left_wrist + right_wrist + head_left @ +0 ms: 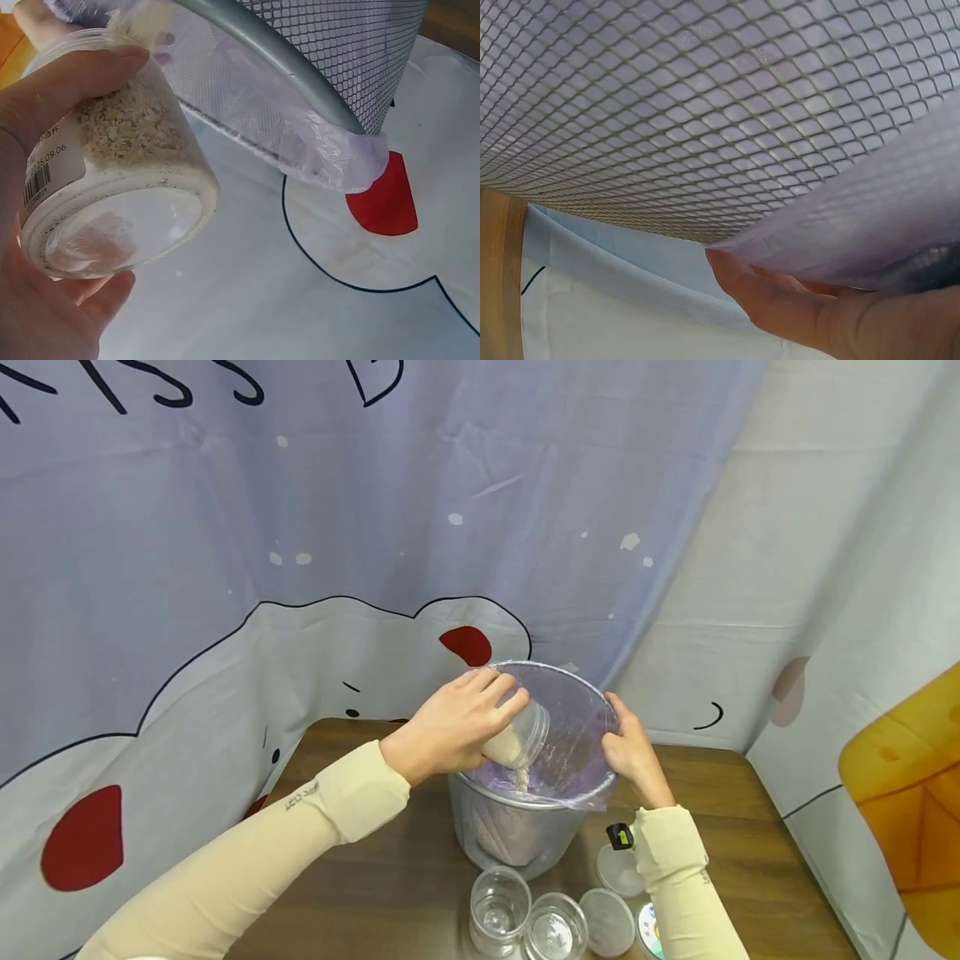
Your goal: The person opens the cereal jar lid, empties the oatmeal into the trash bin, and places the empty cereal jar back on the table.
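Observation:
My left hand [459, 717] grips a clear plastic jar [536, 732], tilted mouth-down over a silver wire-mesh bin [467, 827]. Pale flaky crumbs [131, 129] are banked inside the jar in the left wrist view, and a thin stream [522, 778] of them falls from its mouth. A translucent purple bag [562, 727] lines the bin and folds over its rim. On the right side, my right hand [632, 752] holds the rim together with the bag. In the right wrist view, those fingers [780, 307] lie beneath the folded bag edge, beside the mesh.
Two clear jars [498, 906] [557, 931] stand in front of the bin on the wooden table [345, 860]. Right of them lie round translucent lids [607, 922] and a partly hidden disc with a coloured label [649, 928]. Printed curtains [360, 527] hang behind.

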A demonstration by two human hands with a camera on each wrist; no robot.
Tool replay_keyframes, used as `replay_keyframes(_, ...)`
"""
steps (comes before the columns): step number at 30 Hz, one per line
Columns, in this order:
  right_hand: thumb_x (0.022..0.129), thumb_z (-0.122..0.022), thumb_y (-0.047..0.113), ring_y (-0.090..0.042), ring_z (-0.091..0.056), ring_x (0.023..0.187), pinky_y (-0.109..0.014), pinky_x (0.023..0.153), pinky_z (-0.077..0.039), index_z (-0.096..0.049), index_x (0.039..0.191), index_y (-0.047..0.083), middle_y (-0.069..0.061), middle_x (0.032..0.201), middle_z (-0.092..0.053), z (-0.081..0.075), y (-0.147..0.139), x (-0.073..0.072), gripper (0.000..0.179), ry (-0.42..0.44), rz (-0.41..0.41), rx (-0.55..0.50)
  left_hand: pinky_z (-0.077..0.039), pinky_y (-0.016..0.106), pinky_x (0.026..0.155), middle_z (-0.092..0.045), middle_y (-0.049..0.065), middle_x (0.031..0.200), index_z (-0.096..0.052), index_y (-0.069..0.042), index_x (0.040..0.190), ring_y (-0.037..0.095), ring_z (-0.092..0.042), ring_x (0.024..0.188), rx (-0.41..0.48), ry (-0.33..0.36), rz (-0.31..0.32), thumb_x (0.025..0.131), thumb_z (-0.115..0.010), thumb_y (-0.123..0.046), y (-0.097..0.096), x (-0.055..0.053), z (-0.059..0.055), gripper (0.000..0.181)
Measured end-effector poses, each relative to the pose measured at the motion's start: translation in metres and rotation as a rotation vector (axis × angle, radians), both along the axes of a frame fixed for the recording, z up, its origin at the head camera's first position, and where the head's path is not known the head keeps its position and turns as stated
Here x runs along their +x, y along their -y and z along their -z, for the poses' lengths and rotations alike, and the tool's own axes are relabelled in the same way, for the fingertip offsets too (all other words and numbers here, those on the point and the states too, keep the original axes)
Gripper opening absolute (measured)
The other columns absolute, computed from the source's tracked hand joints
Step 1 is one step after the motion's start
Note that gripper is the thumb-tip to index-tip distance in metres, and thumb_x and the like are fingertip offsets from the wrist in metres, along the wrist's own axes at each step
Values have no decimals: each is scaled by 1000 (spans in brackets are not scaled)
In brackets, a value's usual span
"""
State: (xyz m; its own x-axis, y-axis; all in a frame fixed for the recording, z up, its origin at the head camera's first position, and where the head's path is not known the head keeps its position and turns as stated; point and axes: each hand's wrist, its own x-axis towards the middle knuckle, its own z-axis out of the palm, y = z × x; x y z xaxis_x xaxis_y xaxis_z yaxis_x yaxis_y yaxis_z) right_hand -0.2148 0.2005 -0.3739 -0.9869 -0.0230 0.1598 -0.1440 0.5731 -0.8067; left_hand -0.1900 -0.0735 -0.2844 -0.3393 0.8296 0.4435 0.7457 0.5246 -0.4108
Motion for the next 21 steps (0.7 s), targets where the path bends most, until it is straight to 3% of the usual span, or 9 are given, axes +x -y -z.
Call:
replay_keyframes(12,68,-34,-11,-39,-25,132,-49,109,-21,-20,143,-2,-28,142,-29,0,0,0,77,12,3,-10,-41,35,92,-50,8,96,-48,-7,106,28,-48,92,-47,-20,8,57,-60,-9,-7,-1,2,50)
replay_keyframes(21,69,-34,-11,-39,-27,130,-49,108,-22,-21,143,-2,-28,141,-30,2,-1,0,76,1,9,-7,-40,34,93,-51,6,101,-49,-9,107,27,-48,97,-146,-56,-1,57,-65,-10,-14,2,-2,52)
